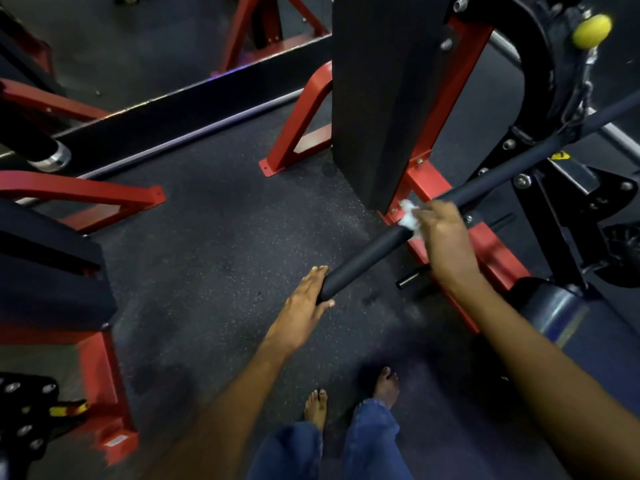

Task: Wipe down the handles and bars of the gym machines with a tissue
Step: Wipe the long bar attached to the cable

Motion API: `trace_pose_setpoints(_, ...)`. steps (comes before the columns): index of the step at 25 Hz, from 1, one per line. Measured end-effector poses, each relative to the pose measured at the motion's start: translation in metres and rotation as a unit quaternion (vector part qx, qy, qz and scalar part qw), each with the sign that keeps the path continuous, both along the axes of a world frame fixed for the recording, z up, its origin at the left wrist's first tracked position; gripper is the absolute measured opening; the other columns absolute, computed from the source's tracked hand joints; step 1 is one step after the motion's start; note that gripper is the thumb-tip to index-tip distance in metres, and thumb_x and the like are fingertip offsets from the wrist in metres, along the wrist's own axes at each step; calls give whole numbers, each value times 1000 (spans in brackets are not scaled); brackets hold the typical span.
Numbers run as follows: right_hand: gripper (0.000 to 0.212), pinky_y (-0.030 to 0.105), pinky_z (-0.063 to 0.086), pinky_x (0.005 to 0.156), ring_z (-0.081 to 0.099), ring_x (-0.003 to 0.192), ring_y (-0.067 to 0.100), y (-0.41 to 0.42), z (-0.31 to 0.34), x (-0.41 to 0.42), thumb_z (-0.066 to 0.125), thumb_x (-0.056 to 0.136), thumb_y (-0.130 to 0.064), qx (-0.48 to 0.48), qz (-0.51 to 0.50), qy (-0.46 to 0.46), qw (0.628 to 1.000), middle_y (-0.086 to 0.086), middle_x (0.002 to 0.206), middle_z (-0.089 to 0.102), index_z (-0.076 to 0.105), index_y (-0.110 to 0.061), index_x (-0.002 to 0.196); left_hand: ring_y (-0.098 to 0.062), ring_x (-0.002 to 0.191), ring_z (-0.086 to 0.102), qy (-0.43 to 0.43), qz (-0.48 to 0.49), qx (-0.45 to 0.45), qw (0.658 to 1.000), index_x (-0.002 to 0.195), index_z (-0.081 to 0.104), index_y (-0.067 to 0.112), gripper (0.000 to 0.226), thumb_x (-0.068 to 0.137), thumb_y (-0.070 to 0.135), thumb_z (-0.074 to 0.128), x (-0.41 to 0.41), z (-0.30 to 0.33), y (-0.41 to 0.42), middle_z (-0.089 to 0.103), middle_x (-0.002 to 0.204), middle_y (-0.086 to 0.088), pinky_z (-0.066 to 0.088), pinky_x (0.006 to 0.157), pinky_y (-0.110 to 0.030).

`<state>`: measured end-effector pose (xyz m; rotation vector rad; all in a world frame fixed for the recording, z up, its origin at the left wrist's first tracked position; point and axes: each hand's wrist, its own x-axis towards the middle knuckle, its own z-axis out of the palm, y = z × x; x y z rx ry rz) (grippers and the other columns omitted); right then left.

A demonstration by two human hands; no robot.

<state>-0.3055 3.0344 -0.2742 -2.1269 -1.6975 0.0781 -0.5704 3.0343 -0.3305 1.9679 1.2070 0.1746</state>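
Head view, looking down at a cable machine on a gym floor. A long black padded bar (374,252) runs diagonally from lower centre up to the right, where a chain (585,88) joins it to the machine's black pulley housing (540,64); a yellow knob (591,31) sits on that housing.

The left hand (306,301) is at the near end of the bar. Its fingers are straight and lie along the bar's end, with the thumb on the other side of it; the grip is released, steadying rather than clasping.

The right hand (441,233) is farther up the same bar, with a crumpled white tissue (408,214) under its fingers. The tissue is pressed against the upper side of the bar and shows just beyond the fingertips. Here the grip is clenched on the tissue, the fingers curled over it and the bar together.

Behind the bar stands a black upright column (377,98), bolted to a red steel base frame (426,183). More red frame members (86,197) and a black pad (48,271) occupy the left side. The floor (214,237) is dark speckled rubber. At the lower edge, two bare feet (317,407) and blue trouser legs (374,441) are visible between the forearms.
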Motion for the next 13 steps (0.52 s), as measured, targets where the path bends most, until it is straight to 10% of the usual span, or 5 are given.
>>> trace_pose_setpoints(3, 20, 29, 36, 75, 37, 78, 7, -5, -14, -31, 42, 95, -13, -13, -74, 103, 992, 7, 89, 50, 60, -5, 99, -15, 147, 17, 3, 2, -10, 1000, 153, 21, 18, 66, 97, 22, 55, 2, 1, -3, 20, 159, -4, 20, 119, -33)
trace_pose_setpoints(7, 51, 41, 41, 84, 49, 101, 30, -53, -24, -105, 19, 88, -18, -86, 288, 28, 953, 17, 111, 54, 57, 3, 115, -15, 146, 19, 4, 5, -19, 1000, 152, 23, 14, 66, 96, 17, 57, 5, 4, -2, 22, 159, -7, 15, 116, -24)
trace_pose_setpoints(13, 27, 44, 51, 81, 52, 94, 35, -8, -4, -30, 59, 81, 6, 6, -21, 26, 999, 19, 106, 57, 62, 6, 108, -14, 146, 17, 7, 3, -14, 1000, 153, 20, 19, 64, 98, 23, 53, 3, 6, -2, 19, 160, -3, 19, 119, -32)
